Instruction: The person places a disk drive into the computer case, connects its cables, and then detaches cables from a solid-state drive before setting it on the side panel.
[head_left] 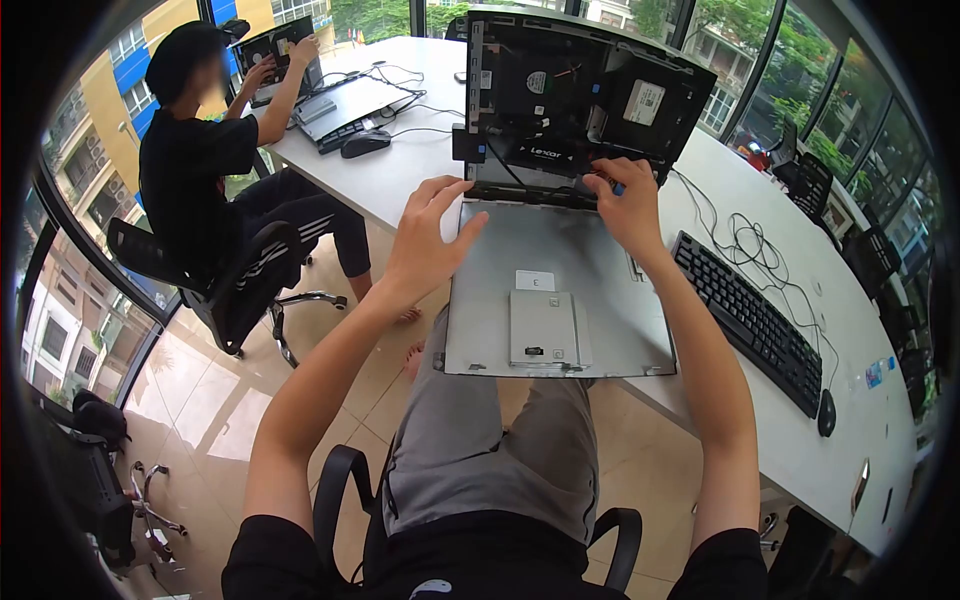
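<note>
In front of me an opened black computer casing point(560, 95) stands tilted up on the table. A black Lexar drive point(540, 154) sits low inside it, beside a dark cable. Hanging down from its lower edge, a flat grey metal panel point(490, 300) reaches over my lap, with a silver box point(542, 328) and a white label on it. My left hand point(430, 240) has its fingers spread, fingertips by the casing's lower left corner. At the lower right inside, my right hand point(630, 205) has curled fingers near a small blue part; what they pinch is hidden.
To the right lie a black keyboard point(750, 320), a mouse point(827, 412) and tangled cables point(750, 240). On the left a seated person point(205, 170) handles another opened device point(272, 55), near a second mouse point(366, 144) and a keyboard. The table's near edge passes under the panel.
</note>
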